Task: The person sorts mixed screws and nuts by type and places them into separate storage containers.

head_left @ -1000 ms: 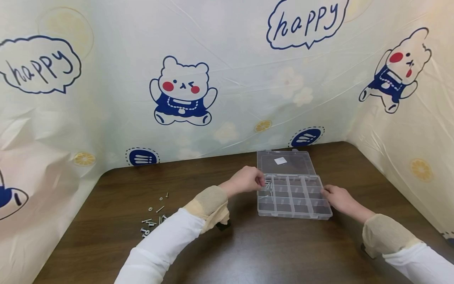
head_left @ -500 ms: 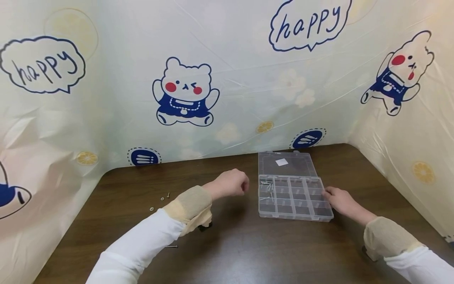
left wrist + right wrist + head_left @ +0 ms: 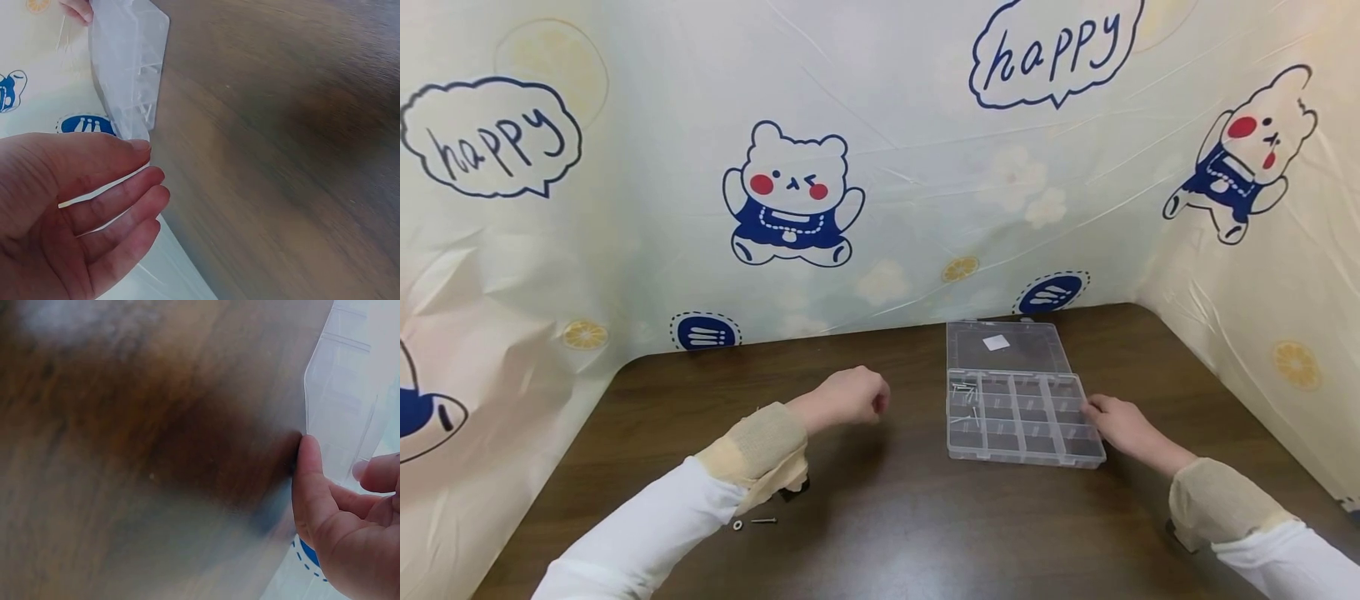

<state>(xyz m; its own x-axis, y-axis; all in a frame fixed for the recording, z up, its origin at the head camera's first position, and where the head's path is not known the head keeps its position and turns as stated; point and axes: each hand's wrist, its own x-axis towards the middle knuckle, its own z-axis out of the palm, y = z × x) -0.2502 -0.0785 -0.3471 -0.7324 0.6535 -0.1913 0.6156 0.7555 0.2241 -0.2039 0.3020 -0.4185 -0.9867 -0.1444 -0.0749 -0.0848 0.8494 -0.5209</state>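
Observation:
The clear plastic compartment box (image 3: 1037, 457) lies on the table with its lid folded back. Several screws (image 3: 964, 390) are in its back left compartment, and a few more lie in the one in front. My left hand (image 3: 847, 396) is over the table to the left of the box; in the left wrist view its fingers (image 3: 134, 209) are loosely bent, apart from the thumb, with nothing between them. At the box's right edge, my right hand (image 3: 1126, 429) pinches the side wall, as the right wrist view shows its fingers (image 3: 310, 459) against the clear plastic.
A washer (image 3: 737, 525) and a screw (image 3: 764, 521) lie on the brown table (image 3: 925, 517) beside the left sleeve (image 3: 647, 525), which may hide other small parts. A printed cloth (image 3: 910, 183) hangs behind and at both sides.
My left hand has moved from the box's back left compartment leftward over the table. My right hand has stayed at the box's right edge. The left sleeve now covers the small parts seen before.

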